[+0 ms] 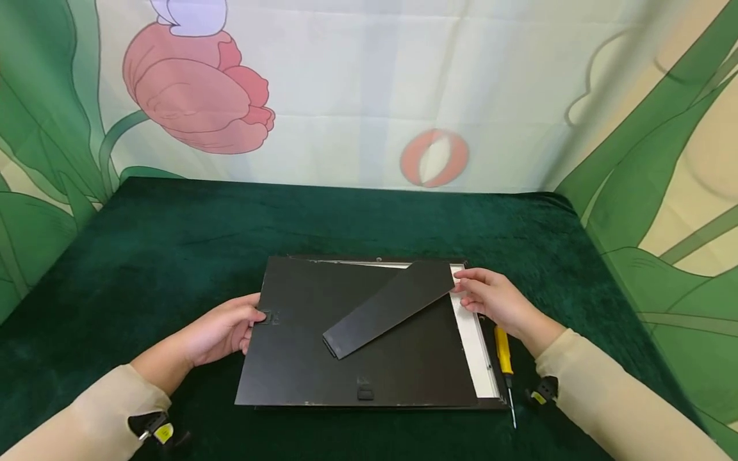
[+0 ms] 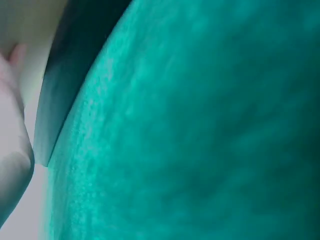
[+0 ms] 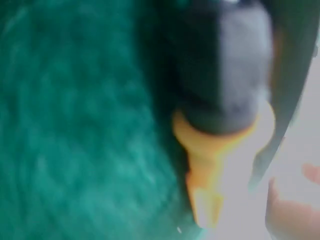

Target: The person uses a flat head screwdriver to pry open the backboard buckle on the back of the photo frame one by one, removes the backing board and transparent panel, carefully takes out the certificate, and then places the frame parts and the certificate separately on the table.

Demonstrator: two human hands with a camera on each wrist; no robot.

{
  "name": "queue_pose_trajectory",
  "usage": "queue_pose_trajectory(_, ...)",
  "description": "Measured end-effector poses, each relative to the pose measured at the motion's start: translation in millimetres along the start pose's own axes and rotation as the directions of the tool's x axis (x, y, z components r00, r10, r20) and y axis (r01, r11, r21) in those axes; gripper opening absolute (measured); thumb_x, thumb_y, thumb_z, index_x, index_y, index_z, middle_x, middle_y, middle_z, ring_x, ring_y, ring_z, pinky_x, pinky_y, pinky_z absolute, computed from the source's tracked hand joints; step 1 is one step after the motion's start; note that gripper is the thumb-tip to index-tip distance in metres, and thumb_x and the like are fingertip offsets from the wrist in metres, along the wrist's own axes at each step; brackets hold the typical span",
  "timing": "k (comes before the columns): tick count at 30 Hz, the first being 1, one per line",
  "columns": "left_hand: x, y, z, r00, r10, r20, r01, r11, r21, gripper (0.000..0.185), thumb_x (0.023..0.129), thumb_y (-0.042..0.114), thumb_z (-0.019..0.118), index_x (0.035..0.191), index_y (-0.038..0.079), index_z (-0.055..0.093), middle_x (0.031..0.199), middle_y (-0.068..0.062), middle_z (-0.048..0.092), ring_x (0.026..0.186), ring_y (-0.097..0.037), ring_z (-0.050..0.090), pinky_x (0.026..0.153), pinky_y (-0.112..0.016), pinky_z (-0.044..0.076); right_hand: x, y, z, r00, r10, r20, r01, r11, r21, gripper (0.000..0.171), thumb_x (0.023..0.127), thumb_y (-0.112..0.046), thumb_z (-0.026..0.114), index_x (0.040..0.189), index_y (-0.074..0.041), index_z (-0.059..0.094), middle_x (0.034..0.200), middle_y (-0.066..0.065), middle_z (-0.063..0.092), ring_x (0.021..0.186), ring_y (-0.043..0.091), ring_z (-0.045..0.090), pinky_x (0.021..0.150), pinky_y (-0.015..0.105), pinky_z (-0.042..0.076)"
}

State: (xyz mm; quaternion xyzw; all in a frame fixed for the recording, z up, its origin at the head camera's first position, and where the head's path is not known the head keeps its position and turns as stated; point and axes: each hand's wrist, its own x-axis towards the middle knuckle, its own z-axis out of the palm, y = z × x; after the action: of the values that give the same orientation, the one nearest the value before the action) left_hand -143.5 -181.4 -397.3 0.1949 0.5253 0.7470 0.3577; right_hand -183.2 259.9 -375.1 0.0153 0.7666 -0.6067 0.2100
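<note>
A black picture-frame backing board [image 1: 288, 358] lies skewed over a picture frame [image 1: 493, 403], shifted to the left so that a white strip shows along the right side. On the board a black easel stand [image 1: 380, 314] slants from lower left to upper right. My left hand [image 1: 221, 326] grips the board's left edge, thumb on top near a small metal tab. At the upper right corner, my right hand [image 1: 490, 298] pinches the board's edge beside the stand's wide end. The left wrist view shows part of the left hand [image 2: 12, 130] beside a dark edge.
A screwdriver [image 1: 503, 352] with a yellow handle lies just right of the frame, its shaft toward me; the handle looms blurred in the right wrist view. Dark green cloth [image 1: 369, 221] covers the table. A printed curtain [image 1: 334, 96] hangs behind and at both sides.
</note>
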Motion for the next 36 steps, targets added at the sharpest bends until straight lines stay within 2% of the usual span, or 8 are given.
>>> queue_pose_trajectory(3,-11.4,1.8,-1.0,0.994,0.100,0.032,-0.097,0.990,-0.104,0.034,0.092,0.003,0.019,0.125,-0.004,0.026,0.097,-0.015,0.057,0.080,-0.023,0.059,0.068,-0.034,0.047,-1.8,-2.8,-3.7,1.000,-0.021,-0.019,0.019,0.995,-0.099,0.035,0.089,-0.024,0.043,0.115,-0.001,0.043,0.102,0.018,0.051,0.072,0.021,0.051,0.068,0.027,0.047)
queue_pose_trajectory(6,-23.0,3.0,-3.6,0.984,0.171,0.059,-0.158,0.971,-0.179,0.036,0.092,0.001,0.012,0.126,-0.005,0.026,0.103,-0.016,0.056,0.089,-0.026,0.056,0.074,-0.038,0.044,-2.6,-3.4,-6.8,1.000,-0.008,-0.023,0.005,0.989,-0.150,0.034,0.088,-0.024,0.045,0.113,-0.001,0.044,0.097,0.018,0.052,0.073,0.023,0.051,0.068,0.028,0.047)
queue_pose_trajectory(12,-40.4,1.9,-6.2,0.982,0.186,0.025,-0.179,0.966,-0.185,0.039,0.092,0.001,0.010,0.125,-0.001,0.031,0.106,-0.014,0.055,0.090,-0.025,0.056,0.074,-0.037,0.044,-5.0,0.0,-9.3,0.999,-0.002,-0.048,-0.012,0.957,-0.290,0.031,0.087,-0.024,0.048,0.108,-0.001,0.048,0.087,0.015,0.053,0.071,0.023,0.051,0.066,0.029,0.047)
queue_pose_trajectory(17,-50.2,1.4,-5.8,0.979,0.205,-0.004,-0.202,0.960,-0.195,0.039,0.092,0.000,0.010,0.124,-0.002,0.032,0.105,-0.014,0.055,0.089,-0.025,0.056,0.073,-0.036,0.045,-7.2,1.2,-12.4,0.997,-0.032,-0.077,-0.006,0.896,-0.444,0.026,0.086,-0.024,0.050,0.099,-0.001,0.051,0.074,0.011,0.052,0.064,0.022,0.050,0.060,0.029,0.047)
queue_pose_trajectory(22,-57.8,2.0,-5.4,0.976,0.216,-0.028,-0.217,0.956,-0.198,0.039,0.092,0.000,0.009,0.122,-0.001,0.035,0.103,-0.013,0.056,0.087,-0.023,0.056,0.072,-0.034,0.046,-9.3,4.9,-15.0,0.998,-0.042,-0.053,0.004,0.821,-0.571,0.020,0.083,-0.018,0.055,0.092,-0.001,0.048,0.065,0.008,0.050,0.056,0.019,0.048,0.055,0.028,0.045)
queue_pose_trajectory(25,-62.9,3.5,-4.9,0.975,0.211,-0.072,-0.221,0.957,-0.188,0.040,0.092,0.001,0.011,0.121,0.000,0.039,0.103,-0.013,0.057,0.087,-0.023,0.056,0.072,-0.034,0.046,-9.9,7.4,-15.2,0.998,-0.048,-0.037,0.015,0.791,-0.612,0.017,0.082,-0.014,0.055,0.090,-0.002,0.046,0.063,0.007,0.049,0.054,0.019,0.048,0.053,0.028,0.045)
queue_pose_trajectory(31,-72.6,9.3,-4.1,0.955,0.239,-0.176,-0.265,0.953,-0.146,0.040,0.092,0.001,0.014,0.115,0.002,0.047,0.102,-0.010,0.058,0.086,-0.021,0.057,0.072,-0.031,0.046,-9.6,8.2,-15.4,1.000,-0.022,-0.013,0.010,0.797,-0.604,0.016,0.083,-0.012,0.054,0.091,-0.002,0.044,0.063,0.007,0.048,0.053,0.019,0.048,0.053,0.029,0.045)
queue_pose_trajectory(36,-79.5,10.6,-5.4,0.943,0.279,-0.182,-0.309,0.937,-0.164,0.041,0.092,0.000,0.013,0.120,0.001,0.043,0.108,-0.010,0.056,0.092,-0.020,0.055,0.077,-0.030,0.043,-10.1,5.5,-16.8,1.000,-0.004,-0.002,0.002,0.821,-0.571,0.019,0.083,-0.013,0.055,0.089,0.000,0.042,0.063,0.008,0.049,0.053,0.019,0.048,0.054,0.029,0.046)
